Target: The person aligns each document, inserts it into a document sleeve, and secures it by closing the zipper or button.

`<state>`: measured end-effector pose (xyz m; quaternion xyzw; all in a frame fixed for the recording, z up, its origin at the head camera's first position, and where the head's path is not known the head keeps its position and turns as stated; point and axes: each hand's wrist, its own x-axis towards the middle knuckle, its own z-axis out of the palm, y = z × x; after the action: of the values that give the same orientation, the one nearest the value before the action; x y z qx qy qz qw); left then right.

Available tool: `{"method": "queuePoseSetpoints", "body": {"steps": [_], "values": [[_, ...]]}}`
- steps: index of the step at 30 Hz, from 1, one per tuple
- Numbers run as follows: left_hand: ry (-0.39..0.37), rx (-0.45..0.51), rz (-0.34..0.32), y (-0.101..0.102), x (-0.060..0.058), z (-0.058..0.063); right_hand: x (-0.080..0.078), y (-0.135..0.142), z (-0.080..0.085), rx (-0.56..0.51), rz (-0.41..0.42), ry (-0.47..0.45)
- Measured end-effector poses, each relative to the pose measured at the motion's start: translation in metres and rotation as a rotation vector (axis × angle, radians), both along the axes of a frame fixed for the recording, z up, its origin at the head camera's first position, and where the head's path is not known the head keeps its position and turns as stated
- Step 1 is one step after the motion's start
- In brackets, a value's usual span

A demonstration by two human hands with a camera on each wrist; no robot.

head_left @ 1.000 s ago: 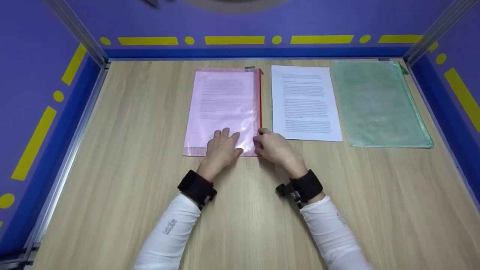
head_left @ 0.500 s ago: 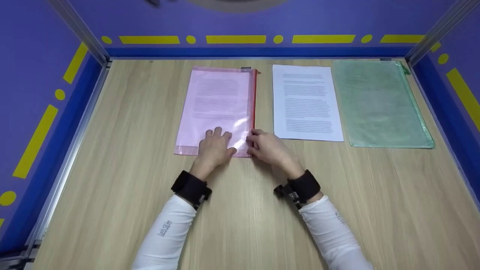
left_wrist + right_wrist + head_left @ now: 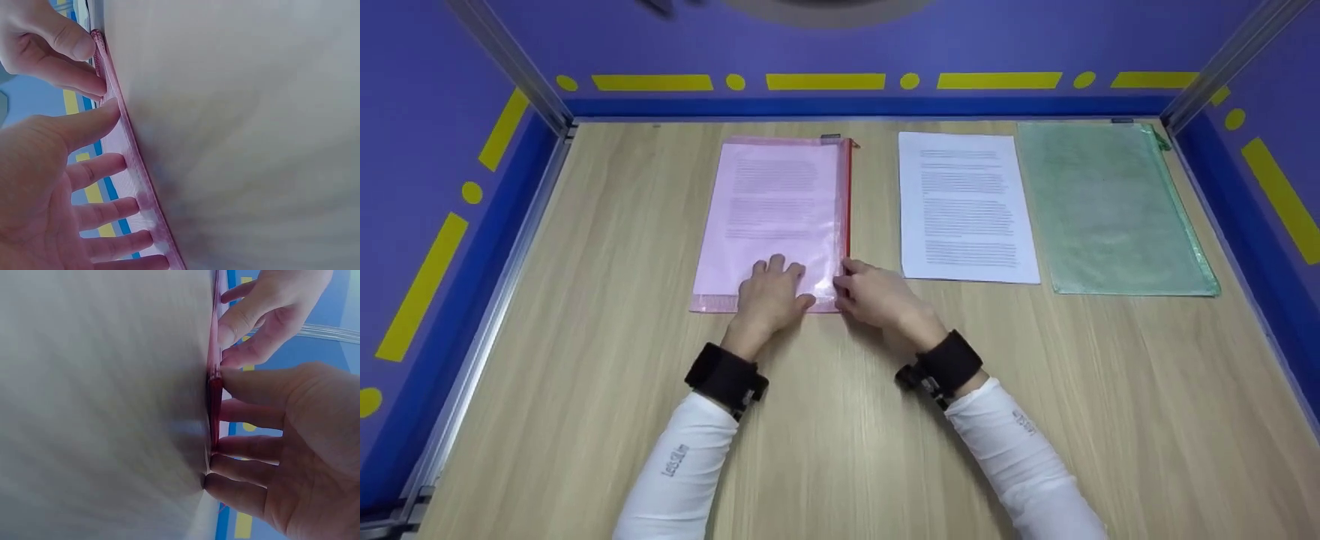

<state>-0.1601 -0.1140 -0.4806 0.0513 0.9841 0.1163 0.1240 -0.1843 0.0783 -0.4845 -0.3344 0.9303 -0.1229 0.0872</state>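
2 hands (image 3: pixel 767 296) (image 3: pixel 883 295) — both touching the pink pouch (image 3: pixel 776 199).

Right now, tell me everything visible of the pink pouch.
The pink pouch looks like translucent plastic, with a red strip along its right edge; printed text shows through. It lies flat on the table, left of the white paper. The left hand rests spread on its near part; the right hand touches its near right corner.

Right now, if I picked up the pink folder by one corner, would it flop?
The pink folder would probably flop, since it looks thin and lies flat. The printed paper showing through it may stiffen it a little. Its shiny surface might feel slippery.
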Motion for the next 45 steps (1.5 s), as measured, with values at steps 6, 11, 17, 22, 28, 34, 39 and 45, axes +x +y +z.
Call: {"method": "queuePoseSetpoints", "body": {"steps": [6,11,17,22,28,34,39,45], "values": [[-0.005,0.002,0.022,-0.014,-0.003,0.003,-0.007,-0.013,0.0,-0.008,0.025,-0.024],[0.002,-0.016,0.038,-0.025,-0.004,0.003,-0.006,-0.017,0.001,-0.089,0.013,-0.072],[0.018,-0.012,0.052,-0.038,-0.003,0.002,-0.001,-0.008,0.006,-0.172,-0.006,-0.074],[0.017,0.002,0.084,-0.055,-0.004,0.001,-0.002,0.004,0.011,-0.21,-0.05,-0.046],[-0.003,0.017,0.131,-0.077,-0.006,0.001,-0.006,0.019,0.012,-0.227,-0.084,-0.024],[-0.036,0.039,0.171,-0.1,-0.007,0.003,-0.007,0.032,0.012,-0.212,-0.11,-0.035],[-0.057,0.077,0.202,-0.12,-0.008,0.004,-0.008,0.041,0.012,-0.214,-0.125,-0.034],[-0.088,0.042,0.211,-0.142,-0.009,0.008,-0.008,0.051,0.013,-0.221,-0.155,-0.044]]}}
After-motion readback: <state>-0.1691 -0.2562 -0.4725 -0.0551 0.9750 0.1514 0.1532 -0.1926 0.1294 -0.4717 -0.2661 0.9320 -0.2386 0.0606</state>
